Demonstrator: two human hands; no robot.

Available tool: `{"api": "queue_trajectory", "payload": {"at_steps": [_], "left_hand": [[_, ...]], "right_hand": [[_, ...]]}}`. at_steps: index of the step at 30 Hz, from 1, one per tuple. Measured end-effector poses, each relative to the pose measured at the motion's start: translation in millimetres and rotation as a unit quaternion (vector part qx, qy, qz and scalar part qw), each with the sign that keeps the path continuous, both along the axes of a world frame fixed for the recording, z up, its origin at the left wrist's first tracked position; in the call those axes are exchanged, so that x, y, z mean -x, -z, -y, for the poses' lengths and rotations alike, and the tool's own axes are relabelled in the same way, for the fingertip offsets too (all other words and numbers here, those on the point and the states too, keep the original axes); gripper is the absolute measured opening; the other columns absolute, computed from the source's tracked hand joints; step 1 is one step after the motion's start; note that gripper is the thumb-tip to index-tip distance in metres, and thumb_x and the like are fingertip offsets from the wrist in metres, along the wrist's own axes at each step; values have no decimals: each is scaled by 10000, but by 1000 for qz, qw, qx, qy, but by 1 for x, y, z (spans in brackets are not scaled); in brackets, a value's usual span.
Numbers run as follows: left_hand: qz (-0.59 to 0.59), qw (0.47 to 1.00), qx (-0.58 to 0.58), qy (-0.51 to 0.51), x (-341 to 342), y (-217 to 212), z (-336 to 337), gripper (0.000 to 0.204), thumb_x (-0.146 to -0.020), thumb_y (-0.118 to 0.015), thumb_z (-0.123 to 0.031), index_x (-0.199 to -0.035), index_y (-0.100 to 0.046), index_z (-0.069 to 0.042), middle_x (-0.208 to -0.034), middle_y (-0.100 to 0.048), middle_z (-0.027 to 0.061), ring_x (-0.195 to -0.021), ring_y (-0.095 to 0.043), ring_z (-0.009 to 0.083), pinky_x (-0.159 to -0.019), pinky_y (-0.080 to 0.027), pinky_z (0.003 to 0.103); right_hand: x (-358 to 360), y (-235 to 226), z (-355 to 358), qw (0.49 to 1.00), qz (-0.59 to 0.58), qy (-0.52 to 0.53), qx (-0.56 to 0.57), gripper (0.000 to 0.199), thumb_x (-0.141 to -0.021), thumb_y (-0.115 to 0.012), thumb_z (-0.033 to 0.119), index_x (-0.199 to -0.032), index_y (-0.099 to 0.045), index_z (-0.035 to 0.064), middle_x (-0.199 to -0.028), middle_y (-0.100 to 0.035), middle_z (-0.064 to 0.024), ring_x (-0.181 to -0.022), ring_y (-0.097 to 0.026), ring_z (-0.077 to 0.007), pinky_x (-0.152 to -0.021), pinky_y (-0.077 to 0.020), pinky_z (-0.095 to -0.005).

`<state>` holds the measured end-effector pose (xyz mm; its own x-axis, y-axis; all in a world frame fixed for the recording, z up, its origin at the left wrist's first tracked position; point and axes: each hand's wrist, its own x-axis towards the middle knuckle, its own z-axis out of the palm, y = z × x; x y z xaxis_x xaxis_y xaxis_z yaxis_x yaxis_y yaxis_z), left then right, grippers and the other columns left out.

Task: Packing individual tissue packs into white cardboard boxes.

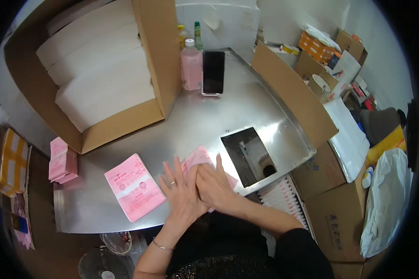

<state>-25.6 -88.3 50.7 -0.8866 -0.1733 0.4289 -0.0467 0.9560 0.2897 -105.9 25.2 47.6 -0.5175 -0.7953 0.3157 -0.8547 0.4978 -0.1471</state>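
Observation:
Pink printed paper [198, 157] lies on the metal tabletop, mostly covered by my two hands. My left hand [184, 197], wearing a ring and a thin bracelet, has its fingers spread over the paper's left side. Crossing close against it, my right hand [215, 187] rests on the paper with one finger stretched out. Its other fingers are bent and partly hidden. Left of my hands lies a banded stack of pink printed papers [135, 187], and a smaller pink stack [63, 162] stands at the table's left edge.
A large open carton [121, 132] holding white stacks stands at the back left. Behind are a phone [213, 72] and a pink bottle [191, 67]. A rectangular opening [249, 156] cuts the tabletop on the right. Cartons [335, 223] and a white plastic bag [387, 200] crowd the right.

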Motion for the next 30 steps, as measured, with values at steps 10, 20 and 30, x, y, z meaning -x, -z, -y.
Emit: {"api": "queue_trajectory", "payload": {"at_steps": [10, 20, 30], "left_hand": [[46, 998, -11, 41, -7, 5, 12, 824, -822, -649, -567, -1441, -462, -56, -1519, -350, 282, -1428, -298, 480, -1031, -220, 763], [-56, 994, 14, 94, -28, -26, 37, 519, -878, -685, -359, -1280, -601, -42, -1377, -528, 201, -1291, -497, 411, -1015, -374, 622], [-235, 963, 6, -133, 54, -128, 315, 773, -792, -742, -155, -1447, -360, -7, -1342, -481, 295, -1209, -483, 485, -1061, -374, 547]], "right_hand": [[4, -20, -25, 941, 244, -141, 186, 321, -793, -660, 67, -1109, -713, 37, -1123, -708, -148, -1152, -628, -323, -1072, -355, -600], [52, -113, 35, 927, 202, -129, 288, 279, -811, -577, -98, -1027, -725, 0, -1057, -727, -173, -968, -711, -314, -848, -565, -355], [166, -205, 261, 908, 79, -79, 404, 694, -893, -644, 114, -1452, -322, -140, -1412, -443, -376, -1332, -440, -488, -1134, -360, -446]]}}
